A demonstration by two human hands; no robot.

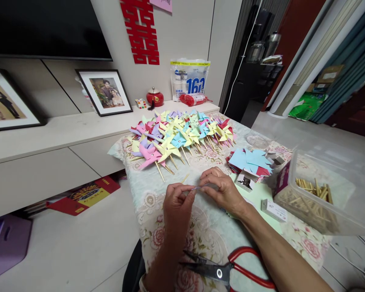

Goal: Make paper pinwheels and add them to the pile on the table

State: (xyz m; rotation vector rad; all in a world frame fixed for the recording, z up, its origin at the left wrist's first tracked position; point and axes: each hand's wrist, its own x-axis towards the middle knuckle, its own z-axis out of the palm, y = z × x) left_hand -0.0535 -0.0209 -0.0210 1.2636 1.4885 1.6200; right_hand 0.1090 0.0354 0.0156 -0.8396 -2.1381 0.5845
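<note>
I have the thin piece (198, 187) on the near side of the pinwheels (179, 140), raised a little above the cloth-covered worktop (147, 186). It is too small for me to tell exactly what it is. My left hand (179, 205) pinches one end between thumb and forefinger; my right hand (223, 188) pinches the other, its fingers curled in. Each grip is nearly closed, with just the piece's thickness between the tips. I judge that holding both ends steadies something so slight and lets me turn it finely.

Its long axis runs crosswise, from my left fingertips to my right, the right end angled slightly toward the pinwheels. Which end is its front, I cannot tell.

The pinwheels lie heaped, many stems pointing my way, probably so the paper heads can overlap uncrushed. Right of the pinwheels are the cut papers (249, 160) and, farther right, the tub (282, 177) of sticks (314, 190), likely put there for easy reach. The scissors (225, 275) lie well nearer me than the pinwheels, blades leftward, handles rightward.
</note>
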